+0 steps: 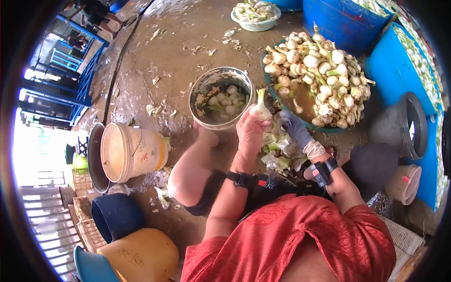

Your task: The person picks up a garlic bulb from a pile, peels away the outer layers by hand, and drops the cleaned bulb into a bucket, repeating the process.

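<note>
My bare left hand (250, 131) is closed around a white garlic bulb (261, 113) with a short, pale green stem pointing up. Just to its right is my right hand (297, 129), in a thin bluish glove. Its fingers look curled, and whatever they may hold cannot be made out. Beyond the left hand stands a worn metal pot (195, 101) with cleaned bulbs (229, 103) in cloudy water. A green basin (324, 129) heaped with untrimmed garlic bulbs (324, 70) and some brown water lies past the right hand. Peeled leaves (279, 152) are piled below the hands.
A cream bucket (145, 152) lies on its side at left, near dark blue (117, 216) and yellow (145, 258) containers. Blue tubs (338, 26) and a black bucket (394, 124) line the right. Scraps litter the wet floor (150, 56). A person (96, 14) is far back left.
</note>
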Action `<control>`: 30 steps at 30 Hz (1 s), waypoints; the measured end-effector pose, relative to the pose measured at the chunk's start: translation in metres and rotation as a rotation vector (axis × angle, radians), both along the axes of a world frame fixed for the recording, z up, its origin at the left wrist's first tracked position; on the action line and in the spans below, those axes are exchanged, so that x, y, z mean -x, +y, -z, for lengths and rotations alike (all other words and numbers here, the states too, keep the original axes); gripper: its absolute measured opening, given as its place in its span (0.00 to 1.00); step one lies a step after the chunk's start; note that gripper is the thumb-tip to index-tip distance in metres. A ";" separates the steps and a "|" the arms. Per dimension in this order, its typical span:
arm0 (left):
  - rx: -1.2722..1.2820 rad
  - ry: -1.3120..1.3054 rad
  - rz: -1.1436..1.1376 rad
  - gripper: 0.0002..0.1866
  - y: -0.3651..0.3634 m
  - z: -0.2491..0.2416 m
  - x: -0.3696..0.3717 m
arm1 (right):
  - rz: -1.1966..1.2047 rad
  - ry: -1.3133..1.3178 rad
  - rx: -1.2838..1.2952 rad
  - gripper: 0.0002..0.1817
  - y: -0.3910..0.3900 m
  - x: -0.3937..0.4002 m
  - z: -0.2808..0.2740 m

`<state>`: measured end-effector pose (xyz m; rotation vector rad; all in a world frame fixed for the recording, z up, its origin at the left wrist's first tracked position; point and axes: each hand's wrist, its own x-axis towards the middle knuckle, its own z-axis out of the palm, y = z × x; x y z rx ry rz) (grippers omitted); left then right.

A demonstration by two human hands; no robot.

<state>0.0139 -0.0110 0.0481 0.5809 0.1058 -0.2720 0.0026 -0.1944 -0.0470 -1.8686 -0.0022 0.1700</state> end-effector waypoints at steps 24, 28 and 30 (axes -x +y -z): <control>-0.407 -0.103 0.010 0.24 -0.013 -0.004 0.006 | -0.092 -0.209 -0.292 0.11 0.007 -0.020 -0.099; -0.212 0.075 0.172 0.25 -0.004 0.004 -0.001 | -0.115 -0.344 -0.114 0.11 -0.001 -0.014 -0.097; -0.095 0.142 0.323 0.24 -0.003 0.003 0.000 | -0.109 -0.370 0.091 0.13 -0.005 -0.012 -0.100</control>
